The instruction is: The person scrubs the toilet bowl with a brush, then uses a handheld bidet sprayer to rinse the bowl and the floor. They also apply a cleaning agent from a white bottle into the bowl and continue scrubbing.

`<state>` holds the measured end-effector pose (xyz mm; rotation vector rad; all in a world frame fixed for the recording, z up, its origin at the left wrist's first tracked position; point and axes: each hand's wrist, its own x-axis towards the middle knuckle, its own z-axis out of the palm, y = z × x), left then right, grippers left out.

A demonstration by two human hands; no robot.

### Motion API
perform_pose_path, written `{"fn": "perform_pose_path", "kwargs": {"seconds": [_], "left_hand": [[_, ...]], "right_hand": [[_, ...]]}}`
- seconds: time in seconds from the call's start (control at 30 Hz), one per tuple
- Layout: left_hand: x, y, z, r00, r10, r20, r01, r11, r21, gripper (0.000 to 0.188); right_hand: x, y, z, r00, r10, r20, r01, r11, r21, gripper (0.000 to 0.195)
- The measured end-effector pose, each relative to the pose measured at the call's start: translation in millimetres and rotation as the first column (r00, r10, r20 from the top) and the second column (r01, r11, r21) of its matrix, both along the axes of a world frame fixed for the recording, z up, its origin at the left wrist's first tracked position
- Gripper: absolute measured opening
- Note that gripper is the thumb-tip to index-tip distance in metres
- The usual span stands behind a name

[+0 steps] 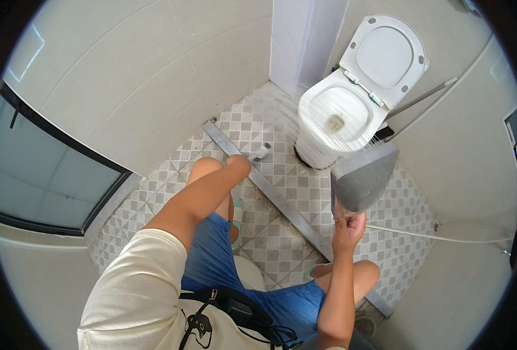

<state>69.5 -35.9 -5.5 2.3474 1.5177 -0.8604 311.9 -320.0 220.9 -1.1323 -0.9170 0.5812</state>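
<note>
My right hand (349,227) grips a broad grey shower head (363,179). Many thin streams of water leave it, crossing the front of the white toilet bowl (341,116) toward the wall corner. A white hose (438,237) runs from beside this hand to the right wall. My left hand (239,164) is bent over the stone floor strip, its fingers mostly hidden behind the wrist. A small white object with a dark end (260,152), blurred, sticks out beyond it and seems held. Inside the bowl is a brownish patch of water or stain.
The toilet's lid and seat (385,57) are raised. A grey stone strip (280,201) crosses the checkered tile floor (293,183) between my feet. A metal-handled tool (422,96) leans behind the toilet. A black-framed glass panel (53,175) stands left. A pale stool (247,273) shows between my legs.
</note>
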Motion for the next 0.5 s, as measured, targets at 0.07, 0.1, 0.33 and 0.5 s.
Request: {"fn": "perform_pose_path", "kwargs": {"seconds": [0.07,0.1,0.33,0.5], "left_hand": [[-10,4,-8,0.999,0.045,0.009,-0.045,0.999,0.027,0.027],[0,-3,-3,0.998,0.049,0.025,-0.049,0.999,0.011,0.026],[27,-50,55,0.989,-0.145,0.014,0.146,0.984,-0.099,0.027],[5,-6,8,0.989,0.137,0.049,-0.138,0.990,0.008,0.027]], "right_hand": [[0,-1,-6,1.000,-0.007,0.010,0.007,1.000,-0.001,0.053],[4,-4,-7,1.000,-0.003,0.019,0.004,1.000,-0.013,0.054],[22,-12,-21,1.000,0.022,-0.003,-0.022,0.997,-0.075,0.042],[15,-10,-18,1.000,0.008,-0.023,-0.008,1.000,-0.027,0.046]]}}
